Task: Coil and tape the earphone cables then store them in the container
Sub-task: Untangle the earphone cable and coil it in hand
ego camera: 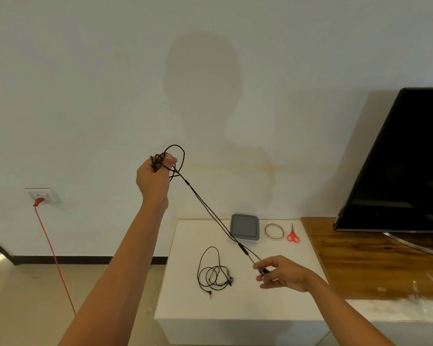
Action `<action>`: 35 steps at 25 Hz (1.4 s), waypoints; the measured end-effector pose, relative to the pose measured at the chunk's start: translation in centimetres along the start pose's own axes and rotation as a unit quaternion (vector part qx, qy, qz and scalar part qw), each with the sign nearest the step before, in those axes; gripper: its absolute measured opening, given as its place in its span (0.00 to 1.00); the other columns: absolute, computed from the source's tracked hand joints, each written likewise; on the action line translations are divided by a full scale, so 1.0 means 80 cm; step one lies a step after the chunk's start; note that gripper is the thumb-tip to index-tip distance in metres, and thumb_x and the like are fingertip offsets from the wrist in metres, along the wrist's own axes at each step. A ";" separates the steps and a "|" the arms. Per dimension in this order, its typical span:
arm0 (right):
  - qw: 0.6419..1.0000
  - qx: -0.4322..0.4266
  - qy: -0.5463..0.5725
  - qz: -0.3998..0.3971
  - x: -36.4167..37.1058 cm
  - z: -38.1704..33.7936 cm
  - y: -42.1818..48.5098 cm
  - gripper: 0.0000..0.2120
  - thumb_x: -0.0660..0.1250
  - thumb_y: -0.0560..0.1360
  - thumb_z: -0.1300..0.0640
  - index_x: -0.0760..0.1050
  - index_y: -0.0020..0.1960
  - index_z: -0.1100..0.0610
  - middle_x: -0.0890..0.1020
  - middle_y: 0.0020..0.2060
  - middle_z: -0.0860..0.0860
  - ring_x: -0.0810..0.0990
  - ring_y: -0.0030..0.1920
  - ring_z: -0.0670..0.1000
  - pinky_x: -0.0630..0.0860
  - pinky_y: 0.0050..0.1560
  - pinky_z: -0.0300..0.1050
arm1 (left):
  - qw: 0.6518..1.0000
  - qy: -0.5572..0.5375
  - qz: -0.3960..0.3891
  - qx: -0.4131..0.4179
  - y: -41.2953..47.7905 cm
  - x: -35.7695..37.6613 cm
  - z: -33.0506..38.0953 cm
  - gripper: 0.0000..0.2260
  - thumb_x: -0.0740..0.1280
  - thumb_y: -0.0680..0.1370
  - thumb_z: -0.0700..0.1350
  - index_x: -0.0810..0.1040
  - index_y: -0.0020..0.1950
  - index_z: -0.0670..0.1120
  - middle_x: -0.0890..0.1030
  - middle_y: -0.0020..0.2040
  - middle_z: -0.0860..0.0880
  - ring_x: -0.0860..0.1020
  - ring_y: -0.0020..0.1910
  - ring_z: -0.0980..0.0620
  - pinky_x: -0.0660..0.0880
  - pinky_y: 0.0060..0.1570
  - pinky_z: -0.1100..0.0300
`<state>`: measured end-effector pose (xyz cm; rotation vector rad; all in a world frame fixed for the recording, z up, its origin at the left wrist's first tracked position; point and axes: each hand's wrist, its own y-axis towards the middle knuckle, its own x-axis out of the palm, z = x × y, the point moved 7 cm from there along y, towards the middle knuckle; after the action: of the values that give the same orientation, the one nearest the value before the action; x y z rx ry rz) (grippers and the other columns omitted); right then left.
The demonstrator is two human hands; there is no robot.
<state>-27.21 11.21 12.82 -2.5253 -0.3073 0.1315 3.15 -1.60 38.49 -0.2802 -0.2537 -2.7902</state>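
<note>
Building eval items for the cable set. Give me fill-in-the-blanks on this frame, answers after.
1. The left hand grips loops of a ___ earphone cable; the right hand pinches its other end.
2. A second earphone lies loose on the ___ table.
3. Between the grey container and the scissors lies a roll of ___.
4. The scissors have ___ handles.

Answers: black; white; tape; red.

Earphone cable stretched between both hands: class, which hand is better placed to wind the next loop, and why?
Probably the right hand: it pinches the free end of the earphone cable, while the left hand is full, gripping the loops already gathered.
</note>
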 end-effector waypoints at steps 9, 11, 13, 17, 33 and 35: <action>0.987 0.022 -0.122 0.105 -0.031 0.040 0.026 0.29 0.64 0.73 0.71 0.60 0.72 0.60 0.71 0.66 0.58 0.76 0.58 0.52 0.74 0.52 0.41 | 0.989 0.118 -0.074 -0.054 -0.011 0.002 -0.059 0.02 0.70 0.74 0.44 0.81 0.45 0.47 0.83 0.42 0.52 0.77 0.39 0.65 0.67 0.39 0.64; 0.949 0.027 -0.224 0.222 -0.055 0.050 0.027 0.20 0.66 0.74 0.67 0.69 0.65 0.65 0.74 0.62 0.60 0.76 0.57 0.54 0.74 0.55 0.45 | 0.977 0.176 -0.091 -0.079 -0.011 -0.006 -0.084 0.03 0.71 0.72 0.44 0.82 0.44 0.47 0.82 0.39 0.52 0.75 0.38 0.59 0.67 0.36 0.64; 0.920 0.055 -0.256 0.292 -0.075 0.066 0.034 0.14 0.67 0.72 0.68 0.75 0.57 0.71 0.79 0.55 0.65 0.78 0.54 0.60 0.76 0.55 0.50 | 0.964 0.231 -0.090 -0.097 -0.011 -0.019 -0.109 0.04 0.72 0.72 0.44 0.83 0.45 0.45 0.81 0.38 0.51 0.74 0.39 0.55 0.67 0.35 0.62; 0.913 0.133 -0.202 0.328 -0.094 0.087 0.034 0.05 0.68 0.72 0.63 0.77 0.45 0.66 0.78 0.38 0.55 0.79 0.46 0.55 0.73 0.42 0.41 | 0.935 0.326 -0.099 -0.099 -0.011 -0.032 -0.138 0.07 0.65 0.75 0.40 0.83 0.43 0.44 0.82 0.39 0.51 0.76 0.43 0.53 0.70 0.38 0.64; 0.965 -0.241 -0.100 0.038 0.079 -0.134 0.013 0.27 0.67 0.76 0.59 0.61 0.71 0.50 0.73 0.65 0.42 0.70 0.66 0.40 0.67 0.66 0.37 | 0.874 0.408 -0.255 0.070 -0.107 0.082 -0.157 0.07 0.65 0.76 0.46 0.78 0.41 0.44 0.81 0.37 0.50 0.78 0.36 0.53 0.71 0.35 0.67; 0.959 -0.266 -0.091 0.018 0.098 -0.160 0.003 0.18 0.62 0.78 0.63 0.68 0.65 0.51 0.82 0.50 0.47 0.81 0.54 0.44 0.75 0.57 0.38 | 0.883 0.387 -0.253 0.082 -0.113 0.090 -0.142 0.05 0.66 0.75 0.44 0.79 0.42 0.44 0.82 0.39 0.50 0.78 0.38 0.54 0.72 0.36 0.68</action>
<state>-17.52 5.99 23.02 -3.0611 -0.4141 0.3376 -8.38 2.33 27.87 1.0725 -0.3947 -3.0587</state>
